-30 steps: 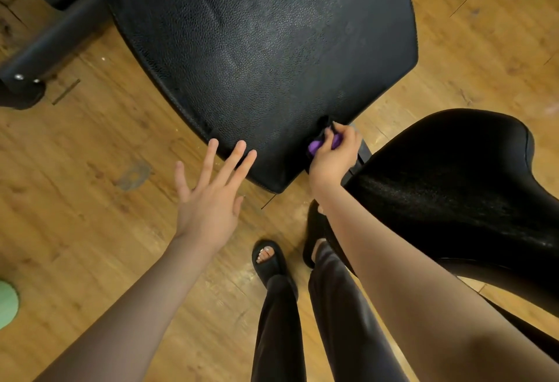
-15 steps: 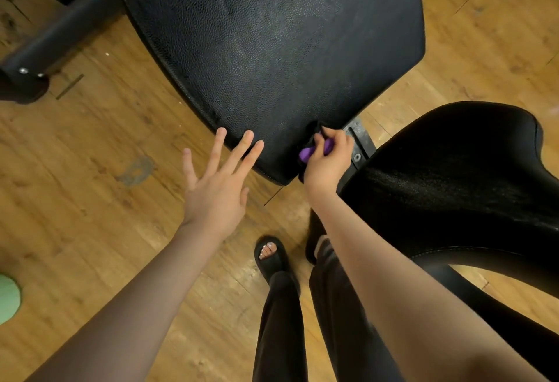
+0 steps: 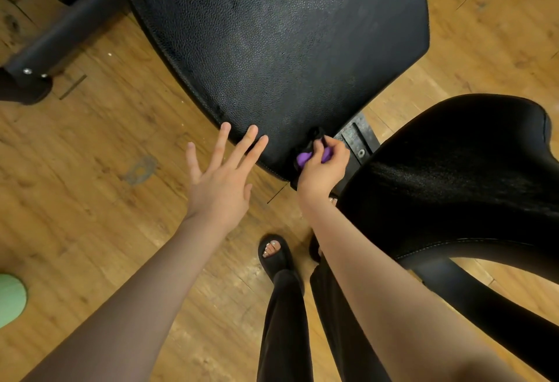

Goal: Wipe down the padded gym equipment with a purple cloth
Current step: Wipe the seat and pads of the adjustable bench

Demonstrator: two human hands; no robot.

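The purple cloth (image 3: 313, 158) is bunched inside the right hand (image 3: 322, 171), whose fingers are curled around it, and it is pressed against the near corner of the large black pad (image 3: 272, 48). To the left of this hand, the left hand (image 3: 219, 185) is spread flat, holding nothing, with fingertips on the pad's edge. To the right of the right hand is a second black pad (image 3: 453, 185), above the wooden floor (image 3: 90, 200)

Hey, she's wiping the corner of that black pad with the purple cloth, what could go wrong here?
The purple cloth is bunched small in the right hand, so much of the large black pad may get missed. That hand works beside the metal bracket, so knuckles could scrape it. The left hand only fingertips the pad's edge and may slip.
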